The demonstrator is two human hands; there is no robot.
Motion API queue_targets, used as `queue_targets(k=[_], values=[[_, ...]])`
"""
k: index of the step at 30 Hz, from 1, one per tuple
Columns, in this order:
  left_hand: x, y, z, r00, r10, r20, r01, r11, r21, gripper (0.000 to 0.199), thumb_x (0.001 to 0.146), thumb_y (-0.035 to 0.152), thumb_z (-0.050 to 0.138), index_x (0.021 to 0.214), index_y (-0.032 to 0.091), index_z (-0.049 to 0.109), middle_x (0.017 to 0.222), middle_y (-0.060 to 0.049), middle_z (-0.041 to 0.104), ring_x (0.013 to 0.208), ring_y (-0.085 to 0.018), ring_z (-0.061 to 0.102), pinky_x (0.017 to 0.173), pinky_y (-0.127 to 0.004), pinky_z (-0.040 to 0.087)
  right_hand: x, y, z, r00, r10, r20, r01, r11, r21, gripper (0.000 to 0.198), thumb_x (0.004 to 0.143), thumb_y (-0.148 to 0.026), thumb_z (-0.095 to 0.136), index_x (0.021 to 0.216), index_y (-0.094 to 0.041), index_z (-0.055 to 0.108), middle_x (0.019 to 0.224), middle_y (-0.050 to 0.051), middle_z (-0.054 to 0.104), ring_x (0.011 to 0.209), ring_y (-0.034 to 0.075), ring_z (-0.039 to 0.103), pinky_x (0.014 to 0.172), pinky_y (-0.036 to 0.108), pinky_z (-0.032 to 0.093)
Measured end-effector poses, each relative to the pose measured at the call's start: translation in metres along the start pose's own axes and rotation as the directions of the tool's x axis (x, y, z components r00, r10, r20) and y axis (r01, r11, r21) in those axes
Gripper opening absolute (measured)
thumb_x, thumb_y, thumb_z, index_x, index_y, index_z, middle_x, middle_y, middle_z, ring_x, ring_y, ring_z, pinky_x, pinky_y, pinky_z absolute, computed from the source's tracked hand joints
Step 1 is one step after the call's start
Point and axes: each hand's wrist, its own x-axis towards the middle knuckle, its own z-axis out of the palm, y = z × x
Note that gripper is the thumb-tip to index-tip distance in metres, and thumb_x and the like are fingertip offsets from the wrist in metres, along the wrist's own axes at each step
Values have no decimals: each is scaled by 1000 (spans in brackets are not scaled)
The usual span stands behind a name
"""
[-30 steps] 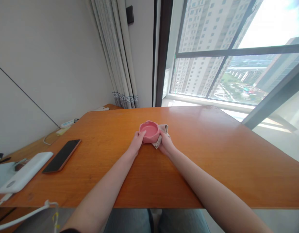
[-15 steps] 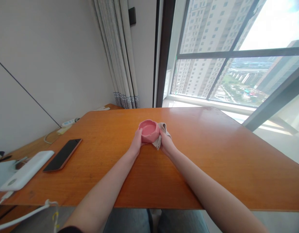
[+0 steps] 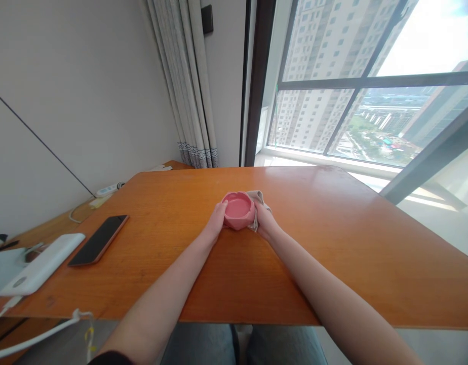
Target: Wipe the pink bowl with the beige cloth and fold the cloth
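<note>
A pink ashtray (image 3: 238, 209) with notches in its rim is between my two hands, low over the middle of the table. My left hand (image 3: 218, 218) grips its left side, the thumb lying at the rim. On the other side my right hand (image 3: 265, 220) holds a beige cloth (image 3: 256, 195) against the ashtray's right wall. Part of the cloth sticks up behind the fingers and part hangs below. The fingertips of both hands are hidden behind the ashtray and cloth.
The wooden table (image 3: 333, 253) spreads out around my hands. On its left lie a black-faced phone (image 3: 99, 241) and a white power bank (image 3: 42, 266) with a cable. A power strip (image 3: 108, 190) rests by the wall. Beyond the table are a curtain (image 3: 188, 86) and a large window (image 3: 317, 119).
The ashtray has shifted slightly right and toward me, and its tilt has changed. My right hand and the cloth have moved a little around its right side.
</note>
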Motion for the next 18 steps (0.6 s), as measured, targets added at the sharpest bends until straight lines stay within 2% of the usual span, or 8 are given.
queue_targets(k=[2,4,8,12,15,18], values=[[-1,-1,2,999,-23,-46,23,1000,9,49,81,57,48,114,21,53,103,-7,63,87,-19,61,67,-28,50,0,3,2,999,-44,-4,44,999,6,30,71,-43,65,91,-21,61,82,0,70,79,15,68,68,25,56],[-4,0,5,996,-55,-69,58,998,35,50,80,56,52,119,24,47,113,-8,60,89,-19,60,65,-27,50,1,5,2,996,-91,-16,91,996,15,30,72,-44,64,92,-22,61,86,1,70,85,15,67,71,24,56],[-11,3,12,993,-114,11,114,993,38,60,70,49,68,120,29,43,126,-8,54,95,-20,60,67,-27,51,4,-1,-2,989,-138,-49,137,990,-17,28,69,-43,66,84,-19,63,81,2,70,79,15,67,66,22,54],[-14,6,11,971,-197,134,203,979,-32,56,74,64,56,114,27,43,112,-8,60,86,-18,63,71,-32,53,9,-10,-9,978,-194,-71,188,979,-80,30,63,-43,71,75,-17,62,67,-1,67,67,13,63,58,19,50],[-13,7,8,965,-232,124,238,971,-39,51,75,60,56,111,26,44,101,-5,61,80,-16,63,68,-34,55,12,-11,-11,986,-161,-48,154,981,-118,32,61,-43,73,77,-16,63,68,-1,67,66,13,63,57,21,50],[-12,8,7,962,-256,99,264,961,-81,43,77,53,56,110,26,49,102,-5,61,82,-17,62,66,-34,55,12,-7,-12,985,-158,-62,145,974,-177,32,65,-42,72,81,-16,65,76,2,70,72,16,65,59,21,52]])
